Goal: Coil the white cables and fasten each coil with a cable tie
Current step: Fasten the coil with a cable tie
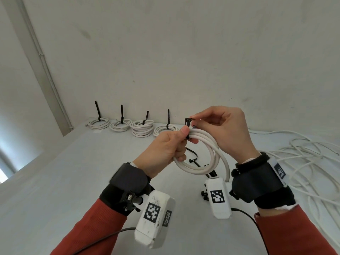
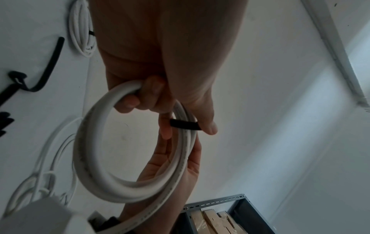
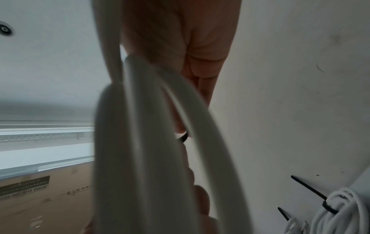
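1. We are seeing the white coil (image 1: pixel 191 167) (image 2: pixel 90 158) (image 3: pixel 130 142) held up off the table, at about the middle of the head view. The ring is standing roughly upright with its open face turned towards us.
2. The coil is hanging from the grip at its 11 o'clock. A loose end is running down at 5 o'clock towards the right wrist.
3. The black cable tie (image 1: pixel 188 120) (image 2: pixel 185 125) (image 3: pixel 183 137) is crossing the strands at that 11 o'clock spot, its long axis across the cable. Its head is sticking up above the coil.
4. The grey table (image 1: pixel 82 172) is meeting a plain pale wall (image 1: pixel 184 52) at 12 o'clock.
5. A row of tied coils (image 1: pixel 142 128) is lying along that wall at 11 o'clock, each with a tie tail pointing up.
6. Loose white cables (image 1: pixel 301 157) are sprawling at 3 o'clock. Spare ties (image 1: pixel 192 160) are lying under the held coil.
7. The left hand (image 1: pixel 165 150) (image 2: pixel 160 55) is gripping the coil's strands with curled fingers, thumb on the tie band.
8. The right hand (image 1: pixel 228 129) (image 3: pixel 180 31) is arching over from 2 o'clock. Its thumb and forefinger are pinching the cable tie near the head.
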Demonstrator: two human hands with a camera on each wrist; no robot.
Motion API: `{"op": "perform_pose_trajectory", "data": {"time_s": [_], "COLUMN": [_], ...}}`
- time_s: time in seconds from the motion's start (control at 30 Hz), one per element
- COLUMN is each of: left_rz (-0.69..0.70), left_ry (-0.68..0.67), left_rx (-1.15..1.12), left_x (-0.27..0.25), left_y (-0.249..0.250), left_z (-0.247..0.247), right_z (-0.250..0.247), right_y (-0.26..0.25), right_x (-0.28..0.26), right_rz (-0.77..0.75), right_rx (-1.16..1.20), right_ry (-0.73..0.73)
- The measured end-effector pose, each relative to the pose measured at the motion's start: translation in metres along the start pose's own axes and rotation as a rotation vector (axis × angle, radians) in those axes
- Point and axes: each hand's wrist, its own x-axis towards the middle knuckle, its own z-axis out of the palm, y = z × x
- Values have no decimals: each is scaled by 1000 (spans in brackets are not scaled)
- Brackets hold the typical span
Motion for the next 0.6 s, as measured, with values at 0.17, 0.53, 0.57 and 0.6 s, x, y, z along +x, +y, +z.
{"op": "perform_pose_trajectory", "data": {"time_s": [0.17, 0.53, 0.57, 0.6], "left_rz": [-21, -119, -121, -122], "left_ry": [4, -54, -53, -52], "left_rx": [6, -76, -66, -57], "left_x": [-1, -5, -5, -4], "left_y": [2, 14, 14, 13], "left_z": [1, -4, -4, -4], "right_z": [0, 2, 1, 1], "right_y": [-1, 4, 4, 3], "right_x": [-1, -1, 0, 0], "right_rz": [-46, -426, -450, -468], "right_rx": [-9, -206, -221, -234], "right_ry": [-8, 16, 19, 21]}}
